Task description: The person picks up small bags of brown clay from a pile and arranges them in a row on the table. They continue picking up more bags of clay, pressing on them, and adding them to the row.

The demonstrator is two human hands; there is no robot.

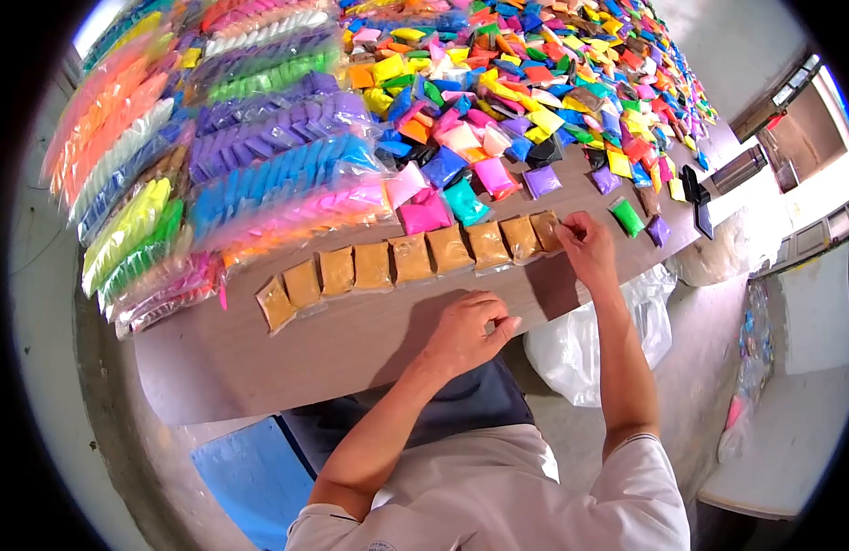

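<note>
Both arms are seen bare and extended forward from the trunk. The left hand (pixel 466 332) is held nearer the body, palm down, with the fingers curled under into a loose fist and the thumb laid beside the forefinger. Its forearm is angled inward from the left shoulder, with the elbow bent. The right hand (pixel 585 246) is reached farther forward, well apart from the left hand, on a nearly straight arm, with the back of the hand turned upward. Its thumb and forefinger are drawn together in a pinch at their tips, and the remaining fingers are folded loosely beneath.
</note>
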